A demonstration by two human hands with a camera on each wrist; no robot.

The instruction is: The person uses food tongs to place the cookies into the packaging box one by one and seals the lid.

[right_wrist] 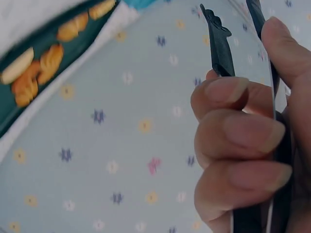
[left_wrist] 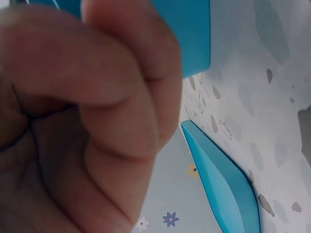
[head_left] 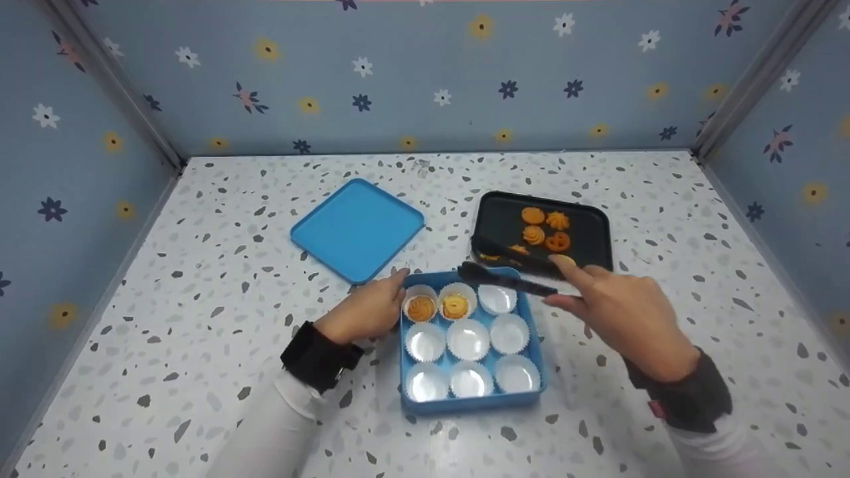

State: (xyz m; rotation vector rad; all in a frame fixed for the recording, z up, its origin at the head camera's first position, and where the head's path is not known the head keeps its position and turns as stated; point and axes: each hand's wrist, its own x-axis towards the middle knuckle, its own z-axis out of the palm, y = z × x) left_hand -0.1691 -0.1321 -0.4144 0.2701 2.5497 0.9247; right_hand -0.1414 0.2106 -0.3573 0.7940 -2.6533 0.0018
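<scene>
A blue square box (head_left: 473, 405) holds white paper cups in rows. A swirled brown cookie (head_left: 421, 309) and a yellow cookie (head_left: 455, 306) sit in two cups of its far row; the other cups hold nothing. At the box's far left corner my left hand (head_left: 368, 309) grips its side with curled fingers (left_wrist: 121, 92); the thumb's contact is hidden. My right hand (head_left: 624, 312) holds black tongs (head_left: 511, 282), their arms spread apart, over the box's far right corner and the near edge of a black tray (head_left: 594, 229). I see nothing between the tong tips.
Several cookies (head_left: 533, 236) lie on the black tray behind the box, some partly hidden by the tongs. A blue square lid (head_left: 357, 229) lies on the speckled table (head_left: 219, 299) at the back left. Flowered panels (head_left: 398, 66) enclose the back and sides.
</scene>
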